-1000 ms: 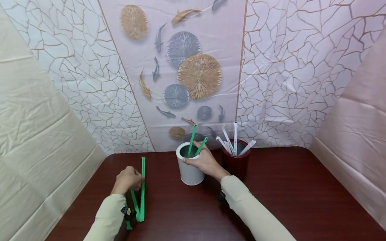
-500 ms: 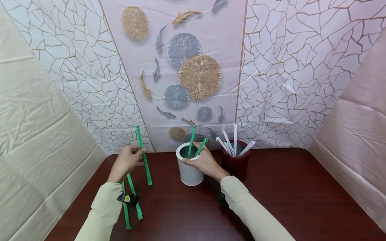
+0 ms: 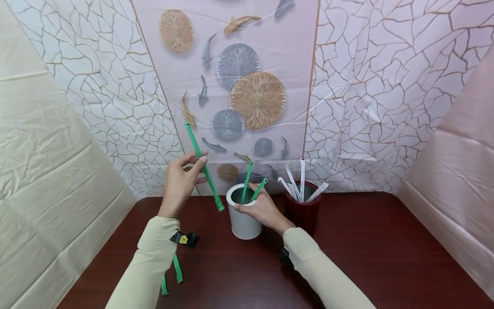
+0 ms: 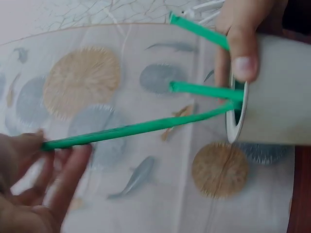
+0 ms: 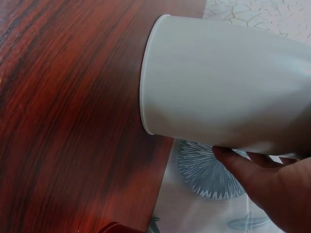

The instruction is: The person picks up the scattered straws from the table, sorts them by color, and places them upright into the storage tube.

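My left hand (image 3: 181, 180) pinches a green wrapped straw (image 3: 210, 182) between thumb and fingers; it slants down toward the white canister (image 3: 245, 221), its lower end left of the rim. In the left wrist view the straw (image 4: 131, 130) reaches from the fingers of my left hand (image 4: 53, 189) to the canister's mouth. My right hand (image 3: 264, 208) grips the canister at its rim, with two green straws (image 3: 247, 182) standing inside. In the right wrist view the canister (image 5: 218, 82) stands on the table beside my right hand (image 5: 272, 184).
Right of the white canister stands a dark red canister (image 3: 302, 212) holding several white wrapped straws (image 3: 302, 180). Two more green straws (image 3: 178, 269) lie on the dark wood table (image 3: 366, 249), partly hidden under my left forearm. A patterned cloth (image 3: 278, 51) hangs behind.
My left hand has lifted the green straw off the table, raising it and bringing it rightward toward the white canister. My right hand has kept its grip on the canister.
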A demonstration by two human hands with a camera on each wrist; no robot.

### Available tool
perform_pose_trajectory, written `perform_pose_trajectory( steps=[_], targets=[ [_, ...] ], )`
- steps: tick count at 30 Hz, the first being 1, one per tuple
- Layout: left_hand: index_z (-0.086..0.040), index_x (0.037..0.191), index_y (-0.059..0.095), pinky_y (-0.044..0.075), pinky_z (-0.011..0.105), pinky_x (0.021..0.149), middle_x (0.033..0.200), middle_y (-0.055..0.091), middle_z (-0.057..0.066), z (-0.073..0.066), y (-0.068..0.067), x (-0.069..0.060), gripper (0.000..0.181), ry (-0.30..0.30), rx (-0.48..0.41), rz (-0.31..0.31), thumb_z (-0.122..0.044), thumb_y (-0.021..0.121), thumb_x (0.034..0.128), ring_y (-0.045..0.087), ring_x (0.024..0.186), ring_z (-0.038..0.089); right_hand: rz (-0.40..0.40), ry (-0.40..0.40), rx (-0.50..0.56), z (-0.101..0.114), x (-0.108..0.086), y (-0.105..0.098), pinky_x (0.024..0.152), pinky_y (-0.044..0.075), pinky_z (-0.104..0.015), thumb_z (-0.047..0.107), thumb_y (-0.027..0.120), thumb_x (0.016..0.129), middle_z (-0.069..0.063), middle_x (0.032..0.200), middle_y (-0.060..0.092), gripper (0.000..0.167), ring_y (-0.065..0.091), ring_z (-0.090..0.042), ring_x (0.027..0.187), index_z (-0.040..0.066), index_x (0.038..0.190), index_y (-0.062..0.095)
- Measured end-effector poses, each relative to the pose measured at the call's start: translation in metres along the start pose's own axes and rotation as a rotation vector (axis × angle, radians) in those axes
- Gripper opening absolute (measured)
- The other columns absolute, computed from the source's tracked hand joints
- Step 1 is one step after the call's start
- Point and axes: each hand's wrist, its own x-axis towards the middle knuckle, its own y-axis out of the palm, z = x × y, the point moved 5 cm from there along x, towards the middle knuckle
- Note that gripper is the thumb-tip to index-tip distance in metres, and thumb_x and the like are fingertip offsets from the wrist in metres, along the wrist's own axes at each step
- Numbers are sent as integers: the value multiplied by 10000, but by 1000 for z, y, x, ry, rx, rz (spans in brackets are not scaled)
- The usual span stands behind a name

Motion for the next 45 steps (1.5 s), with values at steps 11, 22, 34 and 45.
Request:
perform_pose_trajectory(
  steps=[11,22,34,45],
  targets=[
    [-20,1165,762,648,318,722,1022,730,181,20,45,-1,197,155,-86,-82,-152,697,1035,781,880,332,2,-16,32,-1,0,-1,1183,353,-630,372,881,845,-145,1562,468,805,337,-334,1521,108,1530,551],
    [-95,1250,770,598,482,893,1134,781,113,84,68,-31,284,-28,231,38,-283,653,1071,743,1067,287,23,-36,68,1,-1,0,1123,438,-576,338,873,867,-134,1535,493,834,444,-333,1430,70,1562,498],
    [-84,1318,708,555,509,919,1150,749,91,112,9,-64,363,-173,416,197,-344,642,1073,684,1097,303,12,-57,33,4,-2,2,1173,398,-555,342,886,854,-140,1551,508,876,418,-327,1468,40,1568,478],
    [49,1374,598,575,452,762,961,742,120,125,-81,-75,578,-425,627,285,-441,611,1068,743,733,202,11,-38,36,1,-1,1,1162,403,-573,357,882,854,-143,1564,479,867,381,-318,1488,58,1565,487]
  ],
)
